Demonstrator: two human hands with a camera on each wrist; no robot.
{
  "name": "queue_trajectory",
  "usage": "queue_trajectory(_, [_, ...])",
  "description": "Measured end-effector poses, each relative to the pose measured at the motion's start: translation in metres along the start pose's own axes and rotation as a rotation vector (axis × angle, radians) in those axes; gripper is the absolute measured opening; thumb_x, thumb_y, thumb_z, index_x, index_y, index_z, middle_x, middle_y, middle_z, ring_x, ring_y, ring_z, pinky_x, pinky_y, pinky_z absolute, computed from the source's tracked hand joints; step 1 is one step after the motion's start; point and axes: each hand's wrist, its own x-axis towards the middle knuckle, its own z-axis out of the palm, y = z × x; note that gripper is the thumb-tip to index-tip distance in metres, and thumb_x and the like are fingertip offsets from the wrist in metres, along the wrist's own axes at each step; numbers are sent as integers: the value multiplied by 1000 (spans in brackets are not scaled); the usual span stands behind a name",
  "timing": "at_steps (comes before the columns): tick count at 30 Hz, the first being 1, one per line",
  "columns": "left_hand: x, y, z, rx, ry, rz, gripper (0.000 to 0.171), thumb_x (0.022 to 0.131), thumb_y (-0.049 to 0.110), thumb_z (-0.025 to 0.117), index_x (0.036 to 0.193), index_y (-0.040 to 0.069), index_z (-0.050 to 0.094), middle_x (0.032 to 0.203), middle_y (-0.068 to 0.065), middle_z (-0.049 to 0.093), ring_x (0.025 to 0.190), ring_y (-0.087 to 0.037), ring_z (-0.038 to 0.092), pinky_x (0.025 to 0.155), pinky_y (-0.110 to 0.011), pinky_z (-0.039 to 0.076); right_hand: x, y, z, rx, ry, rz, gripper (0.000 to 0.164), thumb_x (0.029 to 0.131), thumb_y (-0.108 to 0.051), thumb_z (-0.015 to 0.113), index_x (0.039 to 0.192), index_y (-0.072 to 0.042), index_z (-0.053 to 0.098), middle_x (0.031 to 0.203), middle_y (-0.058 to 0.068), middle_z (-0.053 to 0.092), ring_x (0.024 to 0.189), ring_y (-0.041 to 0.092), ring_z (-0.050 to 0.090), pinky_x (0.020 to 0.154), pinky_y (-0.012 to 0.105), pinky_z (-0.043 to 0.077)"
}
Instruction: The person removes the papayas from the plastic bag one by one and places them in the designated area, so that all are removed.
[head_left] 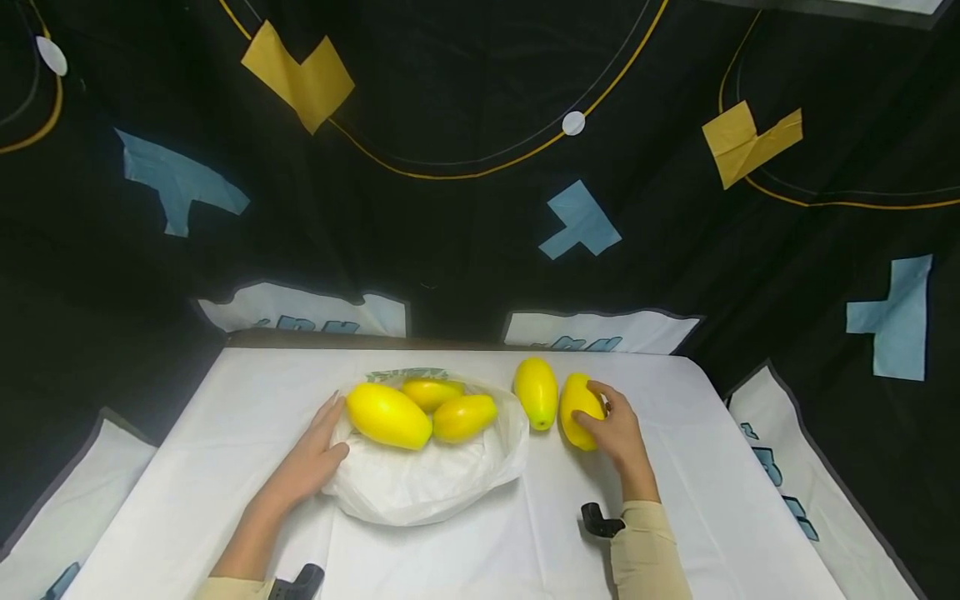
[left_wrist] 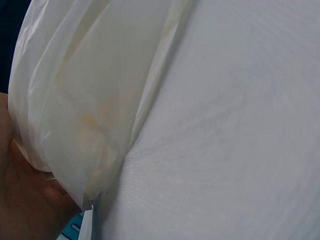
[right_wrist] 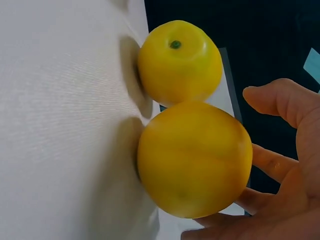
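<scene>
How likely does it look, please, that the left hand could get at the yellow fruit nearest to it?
Probably yes: the left hand is at the left side of the white bag, very close to that yellow fruit, whose upper side lies uncovered; only the bag's edge might get slightly in the way.

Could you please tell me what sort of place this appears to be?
Probably a makeshift recording booth: black cloth bearing blue patches hangs behind and beside a white-covered table.
</scene>
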Motion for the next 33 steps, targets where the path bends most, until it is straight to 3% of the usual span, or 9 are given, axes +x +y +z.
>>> queue_trajectory(7, [0,0,1,3,1,-1,75,89,0,46,155,0,10,162,-18,-1,147,-39,-1,115,-61,4,-1,-11,-5,-59,58,-44,69,80,-31,74,143,-18,48,154,13,33,141,36,28,112,60,27])
queue_trajectory(13, [0,-1,1,2,5,22,75,89,0,45,155,-2,10,162,-19,0,147,-39,0,116,-60,5,-5,-27,-13,-45,90,-170,73,78,-30,77,144,-21,48,158,7,26,143,35,25,110,64,26])
queue_trajectory(20, [0,-1,1,3,7,31,75,88,0,45,154,-3,10,162,-19,0,147,-39,0,116,-60,5,-9,-52,-17,-1,108,-309,74,75,-24,79,143,-20,50,156,6,31,142,31,28,109,62,29])
queue_trajectory(27, [0,-1,1,-9,1,29,75,89,-1,46,154,-3,10,162,-19,0,147,-40,0,116,-60,5,-15,-69,-17,36,80,-381,72,74,-18,79,141,-28,52,154,0,34,141,26,30,111,57,30])
queue_trajectory(33, [-1,2,0,-5,0,16,74,89,0,45,154,-3,10,161,-20,-1,147,-40,-1,116,-60,4,-17,-87,-13,59,48,-439,71,75,-17,80,141,-21,52,154,0,36,141,27,32,112,53,31])
